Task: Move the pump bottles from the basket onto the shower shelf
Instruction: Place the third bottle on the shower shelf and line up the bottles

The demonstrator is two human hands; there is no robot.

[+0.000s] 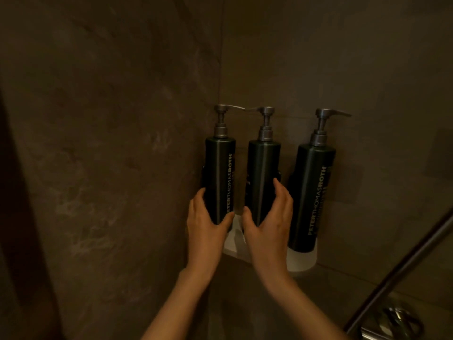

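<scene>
Left hand (204,218) wraps left bottle (219,180); right hand (268,217) wraps middle bottle (262,180), both at the left end of the shower shelf (301,262). 3rd bottle (310,197) stands at its right end. Judgement: seat bases flat, upright, before loosening fingers. Basket not visible.

We cannot see the two held bottles' bases behind our hands; the metal fitting (394,322) is blurred.
</scene>
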